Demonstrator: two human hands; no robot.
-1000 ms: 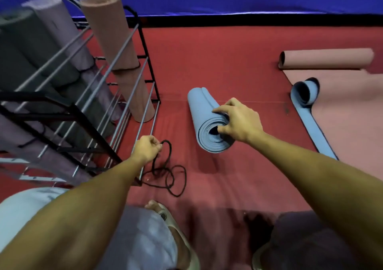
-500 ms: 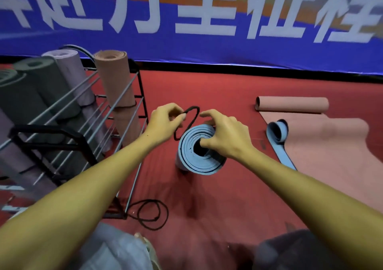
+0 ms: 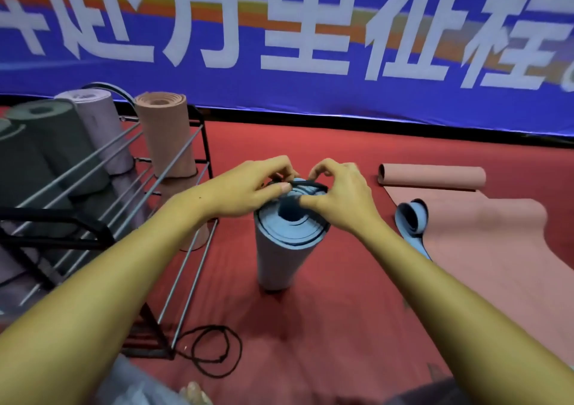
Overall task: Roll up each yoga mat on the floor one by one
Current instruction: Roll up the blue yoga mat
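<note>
I have one view only, from the head camera: it looks forward and down along both forearms, close over the upright rolled blue mat (image 3: 287, 243) at frame centre, facing the blue banner (image 3: 310, 47) across the top.

Under both hands, the rolled blue yoga mat (image 3: 284, 249) is showing a matt, foam-like surface with a darker edge tracing its spiral. The black elastic band (image 3: 306, 184) pinched by the left hand (image 3: 248, 191) and right hand (image 3: 337, 198) is looking thin and cord-like. Left of the left hand, the rack (image 3: 174, 168) is showing bare grey metal rods on a black-painted frame. Right of the right hand, the pink mat (image 3: 497, 249) is lying dull and faintly textured. Below the hands, the red floor (image 3: 326, 327) is looking like short-pile carpet. Beyond them, the blue banner (image 3: 310, 93) is looking smooth, slightly sheened.
</note>
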